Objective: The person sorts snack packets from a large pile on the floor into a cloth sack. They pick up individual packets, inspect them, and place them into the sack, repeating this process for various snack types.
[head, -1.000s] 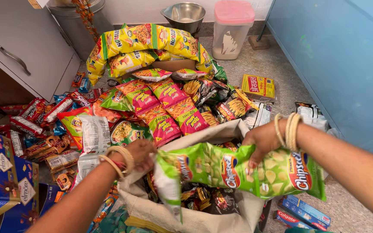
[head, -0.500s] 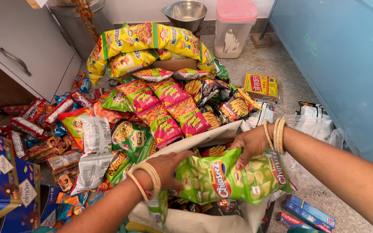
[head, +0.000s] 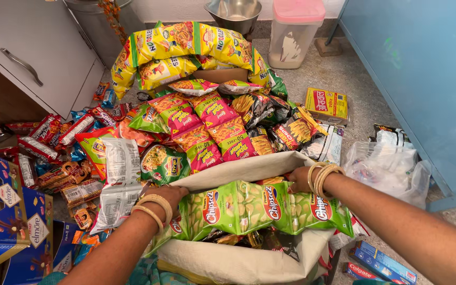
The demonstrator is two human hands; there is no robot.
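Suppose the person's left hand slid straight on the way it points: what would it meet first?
Likely the green snack packet lying just beyond the left hand, which grips the strip of green chip packets; depth is unclear.

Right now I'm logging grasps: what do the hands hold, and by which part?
Both hold one strip of green chip packets: left hand at its left end, right hand on the upper right edge.

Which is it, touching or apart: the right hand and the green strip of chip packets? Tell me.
Touching. The head view shows the right hand gripping the upper edge of the green strip of chip packets over the cloth sack, with its fingers curled onto the strip and no gap visible.
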